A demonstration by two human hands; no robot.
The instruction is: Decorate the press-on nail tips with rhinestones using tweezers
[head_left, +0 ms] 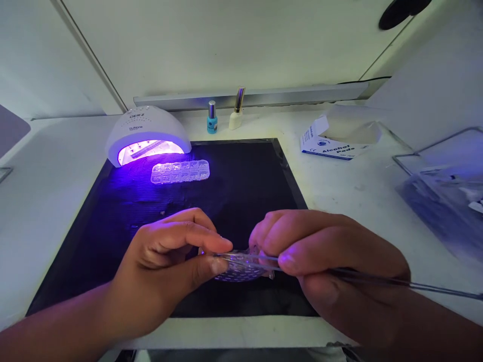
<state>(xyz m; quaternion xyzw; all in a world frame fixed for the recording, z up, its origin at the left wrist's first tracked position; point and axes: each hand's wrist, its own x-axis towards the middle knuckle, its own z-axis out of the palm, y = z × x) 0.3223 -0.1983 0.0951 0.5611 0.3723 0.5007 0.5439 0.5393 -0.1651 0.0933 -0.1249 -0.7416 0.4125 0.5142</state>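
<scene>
Long thin metal tweezers (339, 276) lie in my right hand (332, 256), which is closed round them; their tips point left. Thumb and index finger of my left hand (169, 266) are pinched together at those tips. Between both hands, just behind the tweezers, is a shiny clear piece with rows of small dots (241, 272). My left fingertips seem to grip its left edge, and curled fingers of my right hand touch its right side. The fingers hide part of it, so its exact kind is unclear. Both hands are above the front of a black mat (241, 201).
A lit white nail lamp (151, 123) stands at the mat's back left, with a clear compartment case (180, 172) before it. Behind the mat stand a blue polish bottle (212, 120) and a cream one (235, 118). An alcohol pad box (332, 148) and plastic bag (445, 206) are right.
</scene>
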